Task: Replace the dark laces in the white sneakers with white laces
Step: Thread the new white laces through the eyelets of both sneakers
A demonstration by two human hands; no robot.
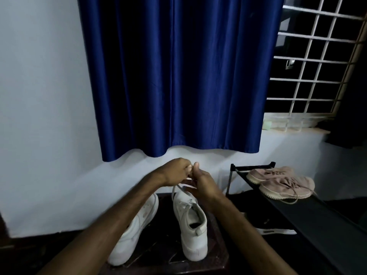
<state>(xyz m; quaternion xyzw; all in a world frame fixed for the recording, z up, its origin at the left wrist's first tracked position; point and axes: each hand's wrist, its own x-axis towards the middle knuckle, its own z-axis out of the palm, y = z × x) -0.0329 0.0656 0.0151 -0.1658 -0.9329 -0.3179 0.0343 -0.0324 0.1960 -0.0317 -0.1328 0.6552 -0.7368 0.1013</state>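
Sneakers, white, 1 pr, on dark stool (217, 255). Item 1: right sneaker (191, 221), upright near stool's centre, toe twd far edge. Item 2: left sneaker (137, 229), tipped on its side twd left edge, close beside item 1; touching or not, can't tell. Item 3: white lace (174, 188), rises from right sneaker's front eyelets to my hands above the far edge. Grip: left hand (176, 171) fingers curled, pinching the lace; right hand (202, 183) thumb up, fingers closed on the lace too, hands touching. Step, as I judge it: evening out and snugging the lace ends on right sneaker; left sneaker's eyelets are hidden by my forearm, status unknown. To do it well: hold both ends level, pull w/ equal tension so lengths match, keep lace flat and untwisted, don't drag the shoe off the stool. Holders: right sneaker's opening shows sth dark inside, can't ID. Shoe rack (297, 213), right of stool: top shelf holds pink sneakers (286, 184); black shoe (275, 231) w/ white sole sits below.
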